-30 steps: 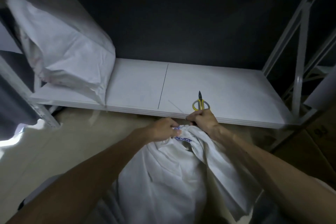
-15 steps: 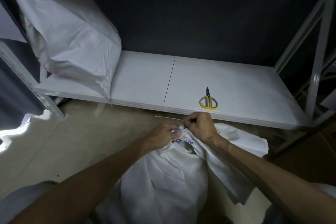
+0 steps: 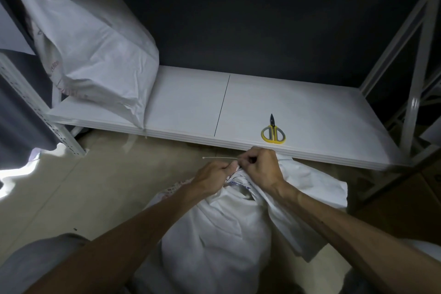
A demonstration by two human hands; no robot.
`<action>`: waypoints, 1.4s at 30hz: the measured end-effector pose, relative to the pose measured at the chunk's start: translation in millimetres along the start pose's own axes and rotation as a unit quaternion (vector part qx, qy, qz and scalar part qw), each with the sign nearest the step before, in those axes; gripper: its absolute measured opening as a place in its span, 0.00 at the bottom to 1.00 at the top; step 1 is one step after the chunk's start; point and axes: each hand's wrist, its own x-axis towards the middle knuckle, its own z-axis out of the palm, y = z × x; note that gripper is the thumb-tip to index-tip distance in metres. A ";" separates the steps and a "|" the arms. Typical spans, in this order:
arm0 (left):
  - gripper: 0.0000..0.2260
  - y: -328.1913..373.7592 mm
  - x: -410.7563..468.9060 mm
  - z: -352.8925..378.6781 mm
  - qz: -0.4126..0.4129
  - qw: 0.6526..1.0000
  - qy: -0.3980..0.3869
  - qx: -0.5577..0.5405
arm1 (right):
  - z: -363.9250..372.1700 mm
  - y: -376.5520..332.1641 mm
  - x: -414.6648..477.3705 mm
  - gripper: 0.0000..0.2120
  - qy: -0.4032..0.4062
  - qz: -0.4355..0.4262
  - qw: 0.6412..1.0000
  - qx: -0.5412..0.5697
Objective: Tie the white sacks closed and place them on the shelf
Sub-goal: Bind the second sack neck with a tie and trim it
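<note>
White sack [image 3: 214, 234], neck directed toward the shelf's [image 3: 191, 107] front edge and gripped by the left hand [image 3: 212, 175]; thin tie [image 3: 219, 158], parallel to that edge, pinched by the right hand [image 3: 260, 167].

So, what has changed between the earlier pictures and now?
A thin tie now sticks out leftward from the right hand, which pinches it; a second ago no tail showed. The left hand still grips the neck of the sack. The scissors and the other sack stayed on the shelf.
</note>
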 end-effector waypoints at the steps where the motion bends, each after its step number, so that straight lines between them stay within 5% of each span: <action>1: 0.34 1.3 0.4 1.0 -0.003 1.000 0.004 -0.005 | 0.6 1.0 -1.6 0.05 0.005 -0.020 1.000 -0.013; 3: 0.38 8.8 -1.0 1.2 -0.024 1.000 0.012 0.002 | 1.2 2.2 -4.6 0.06 0.018 -0.071 0.997 -0.040; 8: 0.28 21.8 -9.6 3.6 -0.052 0.998 0.036 -0.030 | -1.1 2.5 -7.6 0.08 0.016 -0.145 0.987 -0.075; 13: 0.30 16.6 -2.7 9.3 -0.049 0.993 0.047 -0.095 | -3.6 5.3 -7.1 0.09 0.004 -0.160 0.984 -0.081; 19: 0.16 26.6 -6.0 9.0 -0.037 0.997 0.060 -0.029 | -9.1 5.2 -6.4 0.05 -0.028 -0.120 0.991 -0.048; 23: 0.15 25.5 -6.6 8.1 -0.048 0.996 0.071 -0.026 | -20.7 5.4 -0.8 0.20 -0.129 -0.092 0.984 -0.079; 26: 0.16 24.2 -4.4 10.5 -0.053 0.994 0.092 -0.027 | -24.6 10.4 -1.0 0.30 -0.163 -0.152 0.965 -0.140; 33: 0.16 34.9 -5.9 9.0 -0.073 0.986 0.145 -0.029 | -25.7 13.3 2.1 0.24 -0.143 -0.199 0.957 -0.152; 42: 0.10 20.3 9.9 9.1 -0.119 0.991 0.050 0.018 | -29.2 5.5 13.1 0.23 -0.112 -0.215 0.953 -0.180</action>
